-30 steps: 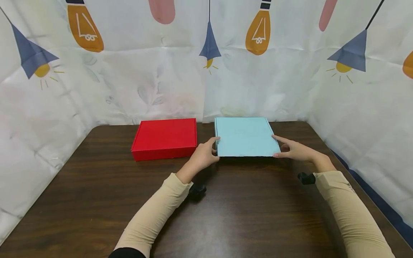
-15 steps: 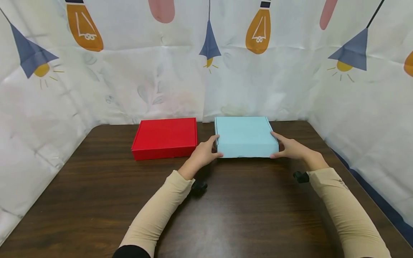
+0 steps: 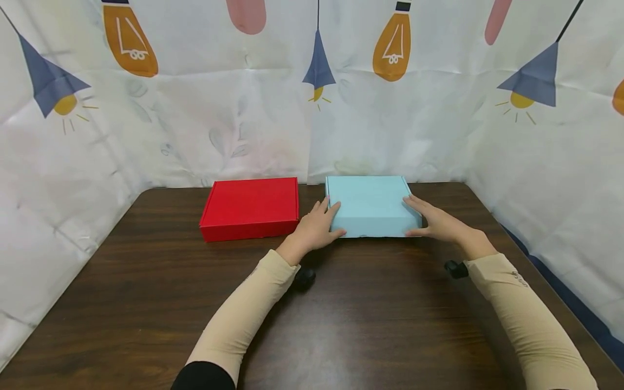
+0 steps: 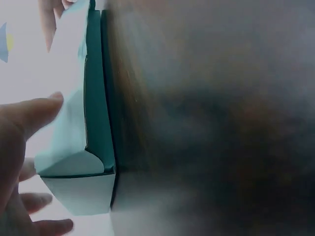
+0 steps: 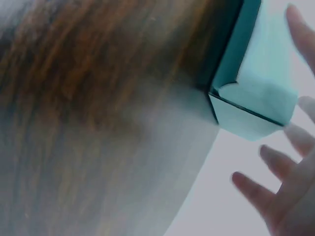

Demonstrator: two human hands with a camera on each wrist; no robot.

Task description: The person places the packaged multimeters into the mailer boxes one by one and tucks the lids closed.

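A light blue cardboard box lies near the far side of the table, its lid lowered and its front flap facing me. In both wrist views a dark gap shows between that flap and the box's lower front edge. My left hand is at the box's left front corner, thumb over the front flap and fingers spread by the left side. At the right front corner is my right hand, its fingers extended and spread in the right wrist view. Whether the fingertips touch the box is unclear.
A closed red box lies to the left of the blue one, close to my left hand. Both stand on a dark brown wooden table. Behind them hangs a white printed curtain.
The blue box's front flap has come down, so its front face shows. My hands then loosened; the left shifted right and spread its fingers, while the right moved slightly inward.
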